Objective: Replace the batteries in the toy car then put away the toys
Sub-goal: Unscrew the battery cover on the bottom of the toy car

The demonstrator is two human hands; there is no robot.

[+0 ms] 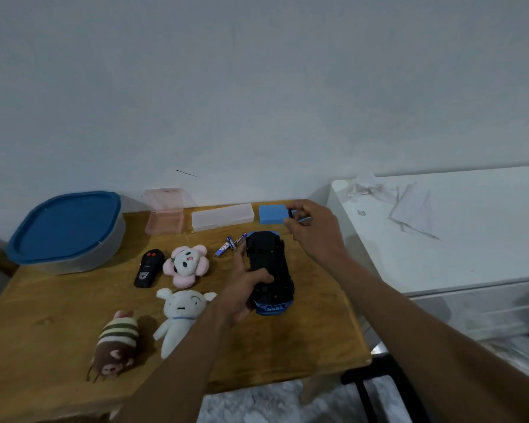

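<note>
While left fingers (261, 275) grip the upturned car (269, 257), right fingers (301, 206) pinch a black part (290, 213). Batteries (230, 244), remote (148, 267) and plushes (186, 264) lie left of it.

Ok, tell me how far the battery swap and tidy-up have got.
Done: the toy car lies belly-up. In hand: left hand grips it, right hand pinches a small dark piece. Still to do: loose batteries lie beside it; plush toys and remote not put away.

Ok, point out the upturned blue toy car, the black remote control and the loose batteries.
upturned blue toy car (268, 257): head view, on its black underside.
black remote control (148, 268): head view, middle of its body.
loose batteries (223, 248): head view, on the leftmost one.
</note>
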